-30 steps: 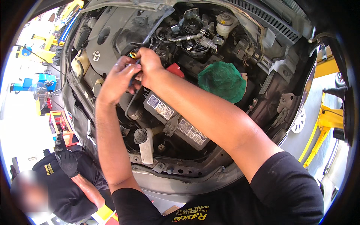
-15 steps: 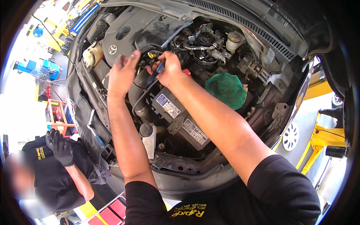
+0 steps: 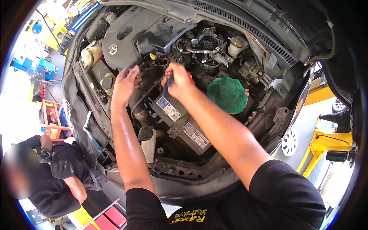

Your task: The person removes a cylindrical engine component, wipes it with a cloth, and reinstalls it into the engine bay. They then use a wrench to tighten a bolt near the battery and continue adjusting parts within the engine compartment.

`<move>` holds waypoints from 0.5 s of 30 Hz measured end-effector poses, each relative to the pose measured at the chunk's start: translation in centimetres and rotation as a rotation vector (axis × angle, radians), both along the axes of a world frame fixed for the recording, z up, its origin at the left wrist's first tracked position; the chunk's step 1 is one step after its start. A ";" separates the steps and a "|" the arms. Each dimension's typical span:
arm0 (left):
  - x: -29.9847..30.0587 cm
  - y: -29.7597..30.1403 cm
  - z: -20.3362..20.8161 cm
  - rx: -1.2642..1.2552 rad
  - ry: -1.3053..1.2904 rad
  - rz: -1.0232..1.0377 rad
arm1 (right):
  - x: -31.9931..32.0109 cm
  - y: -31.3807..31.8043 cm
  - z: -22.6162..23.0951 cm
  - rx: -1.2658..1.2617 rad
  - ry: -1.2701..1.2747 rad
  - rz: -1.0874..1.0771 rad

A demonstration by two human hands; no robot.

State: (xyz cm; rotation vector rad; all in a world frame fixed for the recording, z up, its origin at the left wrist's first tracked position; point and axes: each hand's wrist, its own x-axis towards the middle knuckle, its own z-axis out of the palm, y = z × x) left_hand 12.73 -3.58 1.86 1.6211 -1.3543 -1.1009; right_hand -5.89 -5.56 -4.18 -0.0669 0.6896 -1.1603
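Note:
Over the engine bay, my right hand is closed around blue-handled pliers. Their dark jaws point away from me, toward the hoses behind the battery. To its left, my left hand is raised with fingertips pinched together; anything small between them cannot be made out. It hovers above a thick dark air hose. Between and beyond the hands shows a yellow loop handle by the engine cover. A dark car battery with labels sits below my right forearm.
Green mesh material covers a part right of the battery. A blue-handled ratchet lies along the left front edge. White-capped reservoirs and a pale bottle neck stand nearby. A gloved co-worker stands at lower left; a yellow lift arm is at right.
Both hands have drawn slightly nearer to me and apart; my left has turned, its thumb no longer pointing up. The pliers stay in my right hand. The co-worker's hands have come together.

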 end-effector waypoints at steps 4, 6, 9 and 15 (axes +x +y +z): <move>-3.0 -1.4 -0.6 -0.039 0.006 -0.047 | -3.3 -2.3 4.4 0.222 -0.296 -0.014; -5.1 -2.8 -1.4 -0.058 0.080 -0.115 | -2.9 -1.3 2.6 0.065 -0.045 0.039; -7.9 -5.6 -4.3 0.027 0.284 -0.226 | -2.8 0.1 -0.2 0.002 0.151 0.131; -12.6 -11.1 -8.8 0.076 0.489 -0.079 | -4.6 0.6 -0.8 -0.011 -0.094 0.222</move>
